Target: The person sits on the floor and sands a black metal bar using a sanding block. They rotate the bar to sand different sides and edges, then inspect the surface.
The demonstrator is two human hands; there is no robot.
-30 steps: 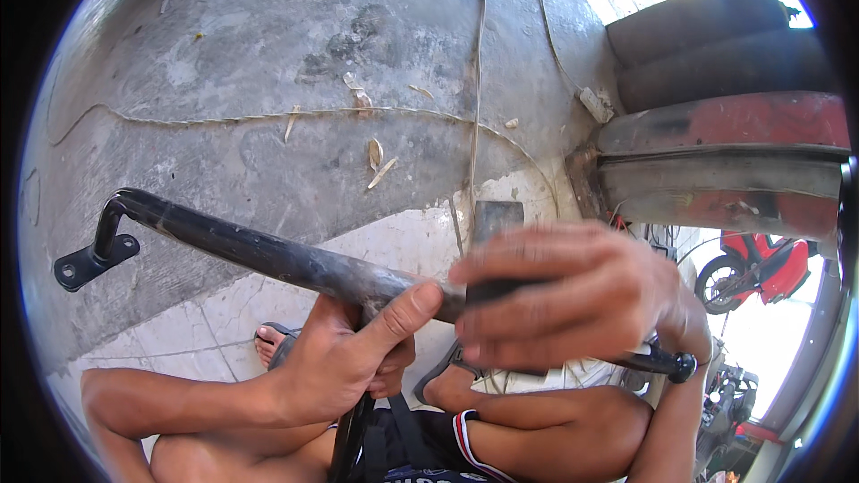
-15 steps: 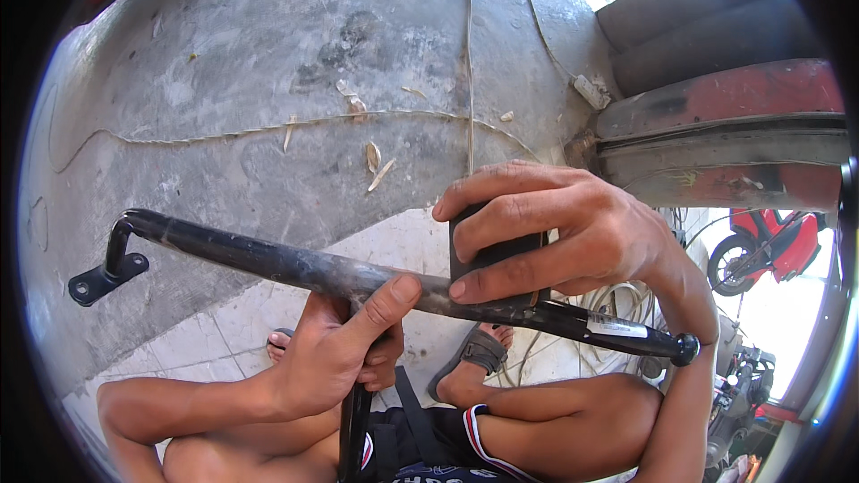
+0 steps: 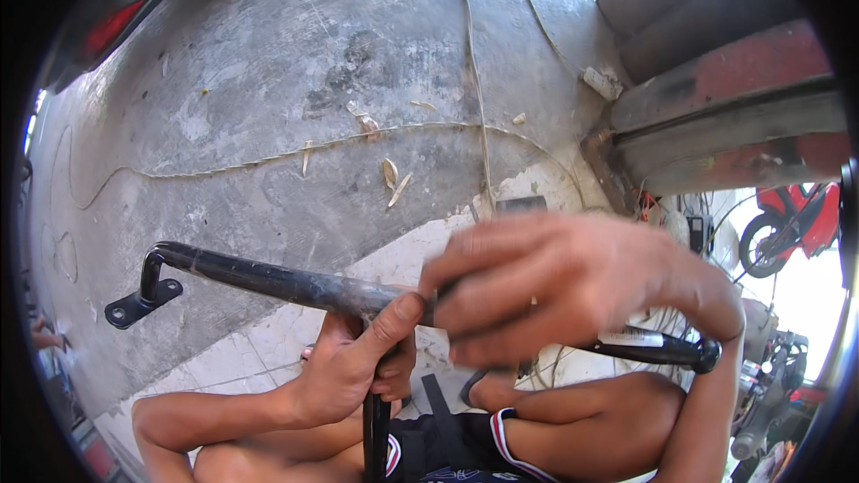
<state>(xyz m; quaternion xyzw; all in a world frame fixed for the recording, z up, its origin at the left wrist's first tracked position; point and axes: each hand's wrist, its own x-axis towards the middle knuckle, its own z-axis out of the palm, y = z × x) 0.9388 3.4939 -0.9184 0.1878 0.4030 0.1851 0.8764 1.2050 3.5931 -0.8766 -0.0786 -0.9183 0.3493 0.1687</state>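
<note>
left hand (image 3: 351, 365) grips a black tube (image 3: 259, 278), right hand (image 3: 559, 282) (blurred) clasps a dark block (image 3: 462, 286), roomy concrete (image 3: 259, 80) beyond the tube's edge.

Glossy bar (image 3: 242, 275), seemingly metal, scuffed dull mid-length; rough concrete floor (image 3: 268, 80).

Left of the left hand (image 3: 358, 358), the bar (image 3: 259, 275) is gleaming black, paling to chalky grey just above that hand; under the right hand (image 3: 555, 286), a block (image 3: 461, 285) is peeking out black; right of it, a label (image 3: 631, 339) is showing white, a motorbike (image 3: 812, 222) is glowing red; beyond both, the floor (image 3: 268, 80) is looking mottled grey.
</note>
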